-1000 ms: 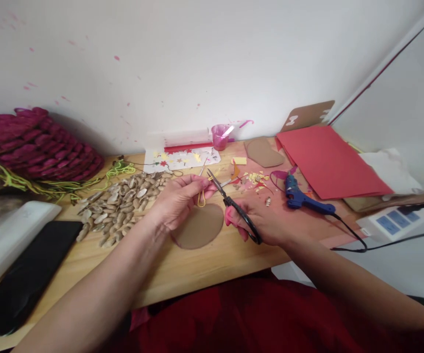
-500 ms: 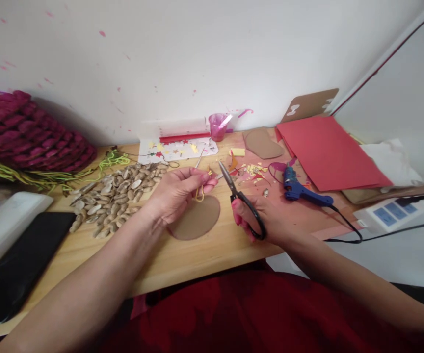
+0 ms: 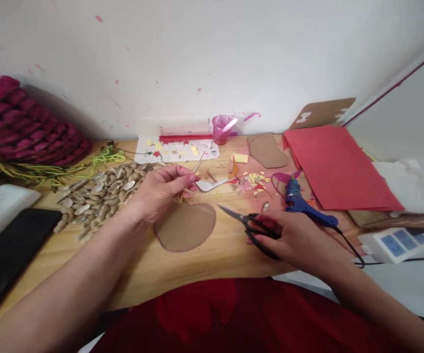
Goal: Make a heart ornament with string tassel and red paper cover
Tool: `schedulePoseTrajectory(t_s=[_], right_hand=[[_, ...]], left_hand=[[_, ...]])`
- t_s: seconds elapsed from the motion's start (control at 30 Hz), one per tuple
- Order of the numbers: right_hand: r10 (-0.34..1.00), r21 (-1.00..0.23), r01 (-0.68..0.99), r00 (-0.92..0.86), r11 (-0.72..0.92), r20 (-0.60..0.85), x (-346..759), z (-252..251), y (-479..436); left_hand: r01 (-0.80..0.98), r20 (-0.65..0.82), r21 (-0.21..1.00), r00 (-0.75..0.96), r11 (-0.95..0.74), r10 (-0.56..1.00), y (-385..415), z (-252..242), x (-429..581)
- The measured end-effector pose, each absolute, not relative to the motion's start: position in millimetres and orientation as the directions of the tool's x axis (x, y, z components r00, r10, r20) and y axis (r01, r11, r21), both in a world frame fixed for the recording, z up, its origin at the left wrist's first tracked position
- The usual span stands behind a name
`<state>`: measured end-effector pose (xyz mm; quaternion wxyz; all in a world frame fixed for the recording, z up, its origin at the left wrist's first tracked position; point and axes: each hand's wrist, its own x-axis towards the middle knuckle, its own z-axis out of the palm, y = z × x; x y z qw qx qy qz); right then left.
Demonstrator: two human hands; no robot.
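Observation:
My left hand (image 3: 159,192) is closed in a pinch on a thin yellow cord loop (image 3: 181,197), held just above a round brown cardboard piece (image 3: 187,227) that lies on the wooden table (image 3: 182,264). My right hand (image 3: 296,240) rests low on the table with its fingers through the handles of black scissors (image 3: 247,225). The scissor blades lie flat and point left toward the cardboard. A blue glue gun (image 3: 303,205) lies just behind my right hand.
A heap of pale shells (image 3: 99,193) sits left of my left hand. Red paper sheets (image 3: 335,166), a brown cutout (image 3: 268,151), a pink cup (image 3: 221,128), a star sheet (image 3: 177,149), paper scraps (image 3: 253,179), a power strip (image 3: 399,242), a magenta bundle (image 3: 24,130) and a black slab (image 3: 8,255) surround the workspace.
My right hand has lowered the scissors from upright beside the cord down flat onto the table. My left hand keeps pinching the yellow cord and has dropped slightly toward the cardboard.

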<state>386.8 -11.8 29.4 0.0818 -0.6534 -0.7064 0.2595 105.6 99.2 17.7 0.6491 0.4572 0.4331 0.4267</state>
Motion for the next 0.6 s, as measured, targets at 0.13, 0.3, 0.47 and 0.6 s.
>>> schedulePoseTrajectory(t_s=[0.13,0.3,0.47,0.6], right_hand=[[0.944,-0.367,0.93,-0.132,0.012,-0.304,372,36,-1],[0.972,-0.256,0.966,-0.099,0.041,-0.215,372,39,18],[0.983,-0.279,0.96,-0.036,-0.016,-0.18,385,44,5],[0.968,-0.253,0.967,-0.066,0.003,-0.243,376,42,-22]], left_hand=[[-0.104,-0.132,0.982,0.221,0.158,0.966,104,15,102],[-0.05,-0.095,0.993,0.204,0.107,0.974,106,15,99],[-0.165,-0.002,0.986,0.032,0.008,0.999,110,22,96],[-0.188,0.084,0.978,-0.053,-0.092,0.995,112,24,94]])
